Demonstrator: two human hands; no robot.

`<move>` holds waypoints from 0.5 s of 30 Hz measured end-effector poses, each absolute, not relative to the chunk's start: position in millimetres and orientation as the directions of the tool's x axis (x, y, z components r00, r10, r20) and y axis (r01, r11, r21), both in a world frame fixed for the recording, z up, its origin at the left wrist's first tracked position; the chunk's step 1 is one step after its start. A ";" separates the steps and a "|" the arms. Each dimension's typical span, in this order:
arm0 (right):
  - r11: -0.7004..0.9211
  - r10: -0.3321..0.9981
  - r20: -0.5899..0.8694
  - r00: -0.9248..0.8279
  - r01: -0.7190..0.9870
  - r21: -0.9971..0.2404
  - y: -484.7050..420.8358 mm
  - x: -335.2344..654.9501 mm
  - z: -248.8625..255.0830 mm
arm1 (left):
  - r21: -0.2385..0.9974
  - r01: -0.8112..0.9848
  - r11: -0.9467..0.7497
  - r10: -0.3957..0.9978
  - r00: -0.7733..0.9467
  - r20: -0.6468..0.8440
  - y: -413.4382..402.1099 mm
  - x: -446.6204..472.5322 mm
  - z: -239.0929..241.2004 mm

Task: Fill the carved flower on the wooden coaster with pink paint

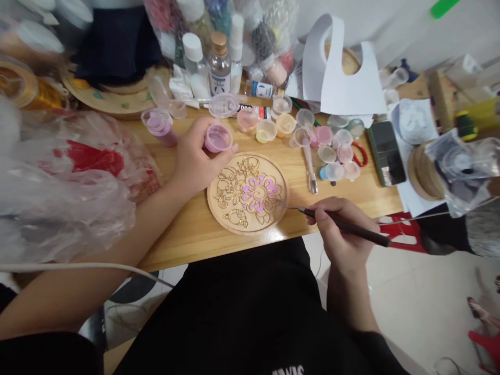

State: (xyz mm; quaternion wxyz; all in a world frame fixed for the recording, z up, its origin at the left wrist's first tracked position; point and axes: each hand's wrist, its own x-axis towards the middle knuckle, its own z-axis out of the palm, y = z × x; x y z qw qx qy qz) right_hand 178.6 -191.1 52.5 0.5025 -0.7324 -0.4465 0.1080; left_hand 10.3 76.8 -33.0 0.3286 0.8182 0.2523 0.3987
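Note:
Between my hands lies a round wooden plaque (228,221) with gold raised flower outlines; the large flower's petals (250,198) are partly filled with pink-purple color. My left hand (195,161) grips a small plastic cup of purple paint (219,138) just above the plaque's far left rim. In my right hand (344,229) is a dark-handled tool with a thin metal shaft (347,225). Its fine tip reaches the plaque near the flower's right petals; whether it touches the surface I cannot tell. A purple paint bottle (160,127) stands left of the held cup.
Several small paint cups (286,124) and a pen-like tool (310,169) lie beyond the plaque. Red-handled scissors (360,154) and a black phone (386,153) are at right. Clear bottles (219,67) stand behind. A crumpled plastic bag (78,192) covers the left side.

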 end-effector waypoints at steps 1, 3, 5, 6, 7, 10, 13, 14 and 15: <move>-0.100 0.760 0.286 0.583 0.541 -0.835 -191.1 178.3 52.2 | 0.733 0.137 -0.666 0.668 0.546 0.505 76.8 10.8 -33.7; -0.099 0.752 0.285 0.594 0.530 -0.842 -191.4 177.7 51.6 | 0.743 0.136 -0.655 0.675 0.547 0.495 76.2 11.2 -34.1; -0.094 0.745 0.288 0.602 0.522 -0.848 -191.7 177.6 50.8 | 0.774 0.169 -0.611 0.704 0.563 0.433 75.2 10.7 -32.9; -0.096 0.743 0.286 0.605 0.520 -0.849 -191.8 177.6 50.5 | 0.788 0.182 -0.589 0.717 0.568 0.405 74.7 10.4 -32.1; -0.102 0.743 0.284 0.607 0.521 -0.848 -191.7 177.6 50.4 | 0.798 0.186 -0.573 0.725 0.569 0.387 74.2 10.2 -31.3; -0.135 0.739 0.271 0.616 0.530 -0.837 -190.3 177.0 51.3 | 0.827 0.172 -0.535 0.743 0.562 0.363 73.8 9.8 -30.4; -0.156 0.732 0.265 0.628 0.533 -0.832 -188.1 175.3 53.5 | 0.840 0.134 -0.525 0.740 0.560 0.373 75.0 9.9 -31.3; -0.162 0.730 0.263 0.630 0.535 -0.829 -187.5 174.7 54.2 | 0.839 0.127 -0.529 0.736 0.561 0.379 75.6 9.9 -31.7; -0.167 0.729 0.263 0.632 0.537 -0.827 -187.0 174.2 54.9 | 0.834 0.124 -0.537 0.730 0.563 0.387 76.2 9.8 -32.1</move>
